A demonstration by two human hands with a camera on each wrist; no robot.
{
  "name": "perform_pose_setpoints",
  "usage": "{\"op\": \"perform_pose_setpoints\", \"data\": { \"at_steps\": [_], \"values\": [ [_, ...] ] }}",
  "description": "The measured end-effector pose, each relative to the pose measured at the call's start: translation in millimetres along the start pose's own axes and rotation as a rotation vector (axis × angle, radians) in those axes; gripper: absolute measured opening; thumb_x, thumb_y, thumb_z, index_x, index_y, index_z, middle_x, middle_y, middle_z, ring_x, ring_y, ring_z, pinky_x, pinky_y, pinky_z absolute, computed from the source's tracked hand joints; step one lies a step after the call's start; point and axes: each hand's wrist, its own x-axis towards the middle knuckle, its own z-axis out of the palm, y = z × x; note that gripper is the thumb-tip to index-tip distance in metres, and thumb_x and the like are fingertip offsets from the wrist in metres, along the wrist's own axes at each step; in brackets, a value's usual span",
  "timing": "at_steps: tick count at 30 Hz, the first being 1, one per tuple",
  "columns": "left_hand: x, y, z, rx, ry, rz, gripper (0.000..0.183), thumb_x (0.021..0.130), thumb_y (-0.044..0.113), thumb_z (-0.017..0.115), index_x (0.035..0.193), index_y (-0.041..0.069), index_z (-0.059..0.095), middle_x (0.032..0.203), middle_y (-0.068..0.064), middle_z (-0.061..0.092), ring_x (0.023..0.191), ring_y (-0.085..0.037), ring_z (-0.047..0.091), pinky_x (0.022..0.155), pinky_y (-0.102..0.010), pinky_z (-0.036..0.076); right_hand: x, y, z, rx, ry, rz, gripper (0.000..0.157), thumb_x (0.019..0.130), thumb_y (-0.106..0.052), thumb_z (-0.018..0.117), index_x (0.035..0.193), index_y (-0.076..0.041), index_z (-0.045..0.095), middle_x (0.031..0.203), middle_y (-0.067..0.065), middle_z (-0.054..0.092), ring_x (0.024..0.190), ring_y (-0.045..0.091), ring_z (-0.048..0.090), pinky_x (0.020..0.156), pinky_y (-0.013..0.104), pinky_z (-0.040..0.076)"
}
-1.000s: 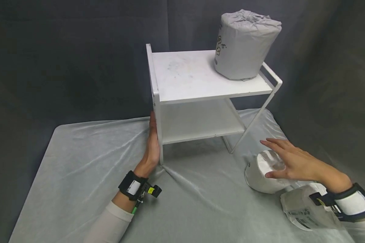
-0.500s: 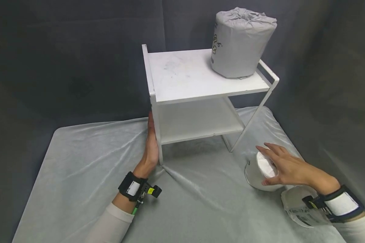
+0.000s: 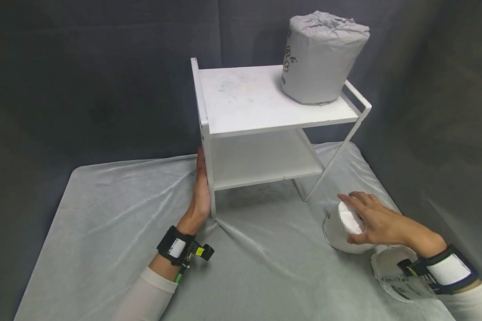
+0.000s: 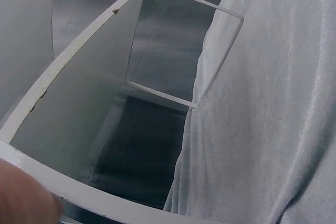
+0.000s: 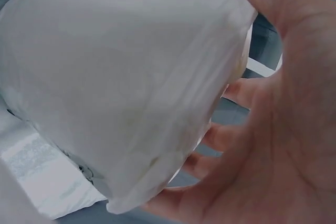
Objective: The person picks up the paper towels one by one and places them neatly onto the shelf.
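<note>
My right hand (image 3: pixel 379 220) grips a white wrapped toilet paper roll (image 3: pixel 339 234) on the cloth, to the right of a small white two-tier shelf (image 3: pixel 241 104). In the right wrist view, thumb and fingers curve round the roll's wrapper (image 5: pixel 121 87) from opposite sides. My left hand (image 3: pixel 201 196) rests along the outside of the shelf's left leg, its fingers extended. Only a bit of the left hand's thumb (image 4: pixel 23 195) shows in the left wrist view, beside the white frame. The hand partly covers the gripped roll in the head view.
A larger-looking wrapped roll (image 3: pixel 323 62) with printed marks stands at the right end of the shelf's top. Beneath my right wrist is another wrapped roll (image 3: pixel 399 276), partly hidden. Grey cloth (image 3: pixel 136 209) covers the table, and dark curtains (image 3: pixel 104 80) hang behind it.
My right hand has moved down and left onto the toilet paper roll and its fingers have closed round it. The left hand stays against the shelf.
</note>
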Motion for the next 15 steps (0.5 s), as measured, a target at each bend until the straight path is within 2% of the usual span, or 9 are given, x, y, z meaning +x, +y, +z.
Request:
{"op": "perform_pose_setpoints", "data": {
  "at_steps": [7, 15],
  "values": [
    [1.1, 0.8, 0.4, -0.004, 0.001, 0.002, 0.064, 0.113, 0.049, 0.001, 0.172, 0.024, -0.005, 0.177, 0.009, 0.001, 0.161, -0.011, 0.004, 0.129, -0.043, 0.001, 2.0, -1.2, 0.9, -0.027, 0.039, -0.026, 0.100, 0.075, -0.041, 0.096, 0.152, -0.001, 0.047, 0.134, 0.021, 0.054, 0.113, 0.038, 0.053, 0.082, 0.049, 0.049],
    [0.6, -0.3, 0.2, 0.005, 0.001, -0.008, 0.068, 0.112, 0.055, 0.002, 0.172, 0.024, -0.005, 0.177, 0.007, 0.001, 0.161, -0.012, 0.005, 0.129, -0.044, 0.001, 4.7, -5.6, -3.9, -0.040, 0.071, -0.050, 0.098, 0.072, -0.038, 0.096, 0.150, 0.000, 0.050, 0.130, 0.021, 0.055, 0.109, 0.036, 0.055, 0.079, 0.046, 0.050]
  ]
}}
